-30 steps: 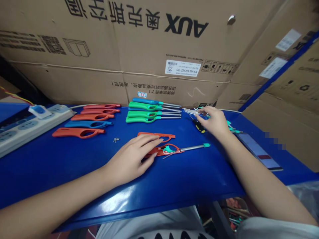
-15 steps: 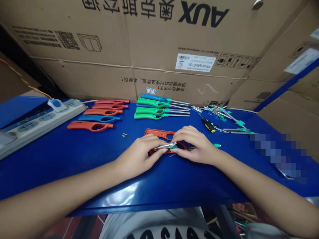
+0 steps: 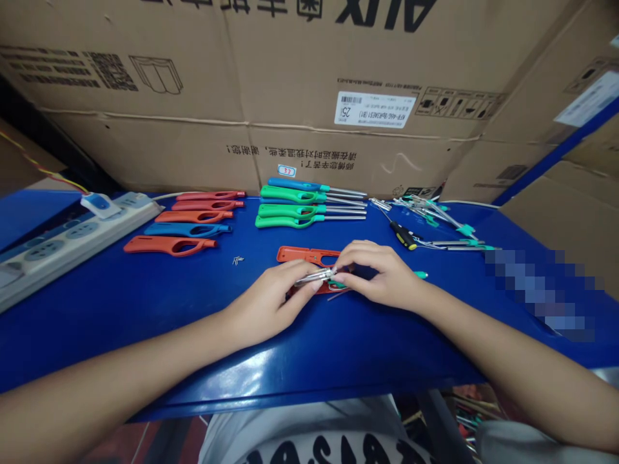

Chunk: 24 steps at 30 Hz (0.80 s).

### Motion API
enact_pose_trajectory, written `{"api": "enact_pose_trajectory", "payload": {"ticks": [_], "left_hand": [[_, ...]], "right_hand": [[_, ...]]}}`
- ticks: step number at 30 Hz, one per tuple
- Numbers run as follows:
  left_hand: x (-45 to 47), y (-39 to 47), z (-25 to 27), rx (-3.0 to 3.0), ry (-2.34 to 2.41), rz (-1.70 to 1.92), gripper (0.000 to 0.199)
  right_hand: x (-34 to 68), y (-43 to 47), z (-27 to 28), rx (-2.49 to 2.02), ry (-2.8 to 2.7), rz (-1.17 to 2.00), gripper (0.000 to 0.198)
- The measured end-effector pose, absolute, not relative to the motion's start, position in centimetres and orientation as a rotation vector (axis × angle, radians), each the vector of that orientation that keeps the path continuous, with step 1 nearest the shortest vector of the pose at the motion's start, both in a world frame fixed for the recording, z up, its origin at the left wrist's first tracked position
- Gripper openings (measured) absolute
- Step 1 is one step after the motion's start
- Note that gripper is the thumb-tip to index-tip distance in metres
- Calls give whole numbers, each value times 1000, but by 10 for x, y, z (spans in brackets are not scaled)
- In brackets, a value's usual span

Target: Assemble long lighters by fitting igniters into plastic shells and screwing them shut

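Observation:
My left hand [image 3: 275,295] is closed on a clear, silvery lighter fuel tank [image 3: 309,278], gripping it between thumb and fingers. At the right end of the tank, the thumb and forefinger of my right hand [image 3: 384,274] close in a pinch; what lies between their tips is partly hidden. Just beneath both hands rests a red-orange lighter handle half [image 3: 329,288], mostly covered, with a bit of green and a thin wire showing. Another orange handle half [image 3: 300,255] lies behind it, inner side up. A green tip [image 3: 420,275] sticks out beyond my right hand.
Red, orange and blue lighter handles [image 3: 169,245] lie at left, near small screws [image 3: 237,260] and a power strip [image 3: 77,238]. Green lighters [image 3: 285,220] sit at the back. A screwdriver [image 3: 403,236] and metal rods [image 3: 454,245] are at right. A cardboard box [image 3: 193,142] walls the back.
The fuel tank has turned slightly in my fingers, and my right fingertips have come closer around its end. The view has shifted a little.

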State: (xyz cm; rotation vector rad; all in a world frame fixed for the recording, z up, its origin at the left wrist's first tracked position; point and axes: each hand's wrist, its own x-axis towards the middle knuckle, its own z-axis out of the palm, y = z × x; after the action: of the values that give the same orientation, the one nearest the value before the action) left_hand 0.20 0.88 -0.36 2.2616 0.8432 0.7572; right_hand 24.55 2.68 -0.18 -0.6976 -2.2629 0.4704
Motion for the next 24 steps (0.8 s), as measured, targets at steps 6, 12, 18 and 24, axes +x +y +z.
{"api": "enact_pose_trajectory", "payload": {"ticks": [6,12,18,24], "left_hand": [[4,10,0,1862,993,823,29],[5,10,-2,1717,981,865,32],[3,10,-1,1852,938,800,30],[5,11,0,1901,949,776,28]], "right_hand": [[248,20,4,-781,-2433,541,13],[250,14,8,-887,-2698,391,10],[245,18,-1,-1024,-2279,810,11],[240,22,-10,-1183,-1756,1435,32]]}}
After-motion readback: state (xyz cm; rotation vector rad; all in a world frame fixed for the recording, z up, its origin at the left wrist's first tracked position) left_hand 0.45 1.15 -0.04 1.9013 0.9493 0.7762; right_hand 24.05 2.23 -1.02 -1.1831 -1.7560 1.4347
